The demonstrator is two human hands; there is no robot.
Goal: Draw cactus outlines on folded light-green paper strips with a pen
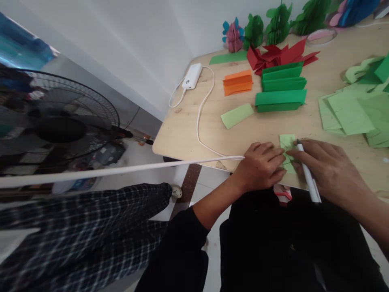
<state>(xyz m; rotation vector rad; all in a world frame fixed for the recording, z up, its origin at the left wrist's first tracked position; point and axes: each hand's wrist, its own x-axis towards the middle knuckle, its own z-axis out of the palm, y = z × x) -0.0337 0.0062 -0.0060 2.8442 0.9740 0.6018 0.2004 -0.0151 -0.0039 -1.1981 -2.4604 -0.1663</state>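
A small light-green paper slip (287,141) with dark drawn lines lies near the table's front edge, partly covered by my fingers. My left hand (263,164) rests on its left side, fingers laid side by side and pressing it to the wood. In my right hand (326,166) is a white marker pen (308,176), tilted, its dark tip up near the slip's upper right edge. The right fingers also touch the slip. Beyond my hands lie another light-green slip (237,116), a folded orange paper (238,82) and folded green papers (281,100).
Light-green sheets (349,111) are piled at right. Red folded paper (281,54), a tape roll (322,36) and paper figures (253,30) stand behind. A white cable (199,117) runs from a power bank (192,76) past my left wrist. A fan (60,117) and a person in checked trousers (100,231) are at left.
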